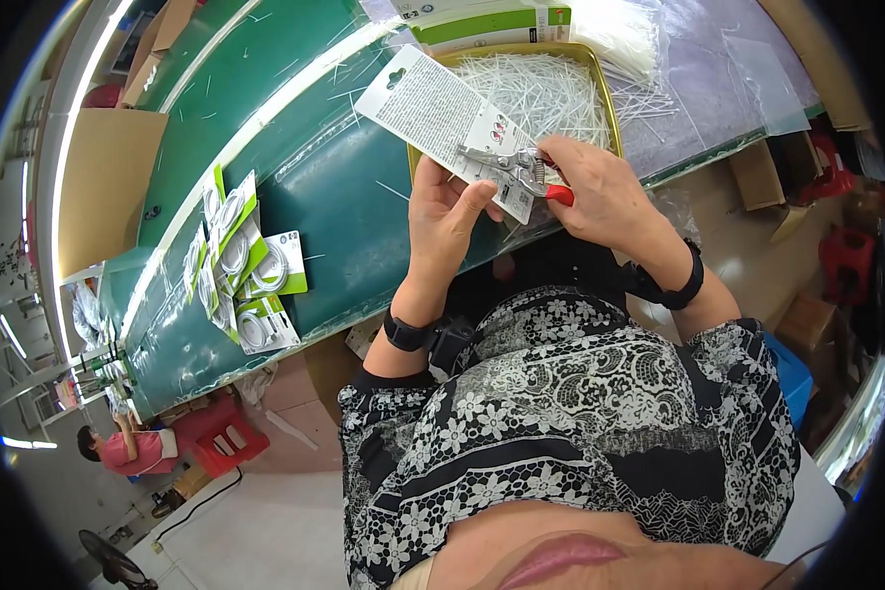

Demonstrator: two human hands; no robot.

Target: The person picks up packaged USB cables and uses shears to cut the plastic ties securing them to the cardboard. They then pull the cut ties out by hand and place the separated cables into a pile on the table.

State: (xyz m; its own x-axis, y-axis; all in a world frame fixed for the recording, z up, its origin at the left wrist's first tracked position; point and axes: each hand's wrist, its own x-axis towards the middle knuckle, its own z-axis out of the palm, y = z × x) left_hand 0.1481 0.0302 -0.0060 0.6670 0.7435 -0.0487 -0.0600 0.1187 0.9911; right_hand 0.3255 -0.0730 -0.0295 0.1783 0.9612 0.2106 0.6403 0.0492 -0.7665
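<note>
My left hand (446, 211) grips the lower edge of a white printed hang card (433, 103), with the thumb on its front. The card is tilted above the table, its hang hole at the upper left end. My right hand (600, 187) is closed on a pair of spring-loaded metal pliers (533, 169) with red handles. The plier jaws lie over the card's face; whether they grip anything is too small to tell. Just beyond the hands sits a yellow-rimmed tray (610, 103) heaped with thin, translucent plastic ties (541, 93).
Several carded coiled white cables (236, 251) are piled on the green table (349, 236) at left. Behind the tray stand a green-and-white box (492, 25) and a bundle of white ties (619, 39). A person (133, 447) sits far left. Red stools (231, 442) stand around.
</note>
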